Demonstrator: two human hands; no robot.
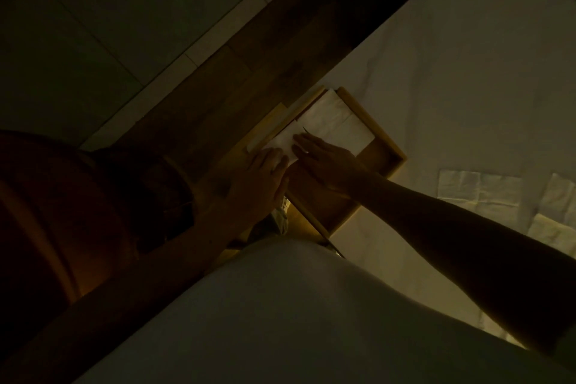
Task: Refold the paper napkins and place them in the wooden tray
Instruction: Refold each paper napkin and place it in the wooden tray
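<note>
I log three loose napkins (480, 193) flat on the surface (467, 72), at right. Two hands, left (258, 178) and right (327, 162), fingers straight, press one folded napkin (280, 139) inside the single wooden tray (396, 162). A second napkin (336, 121) lies in it just beyond.

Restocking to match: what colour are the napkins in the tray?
Plain white napkins, best in the head view.

Matt white paper napkins (336, 125) lie in a smooth wooden tray (385, 140).
</note>
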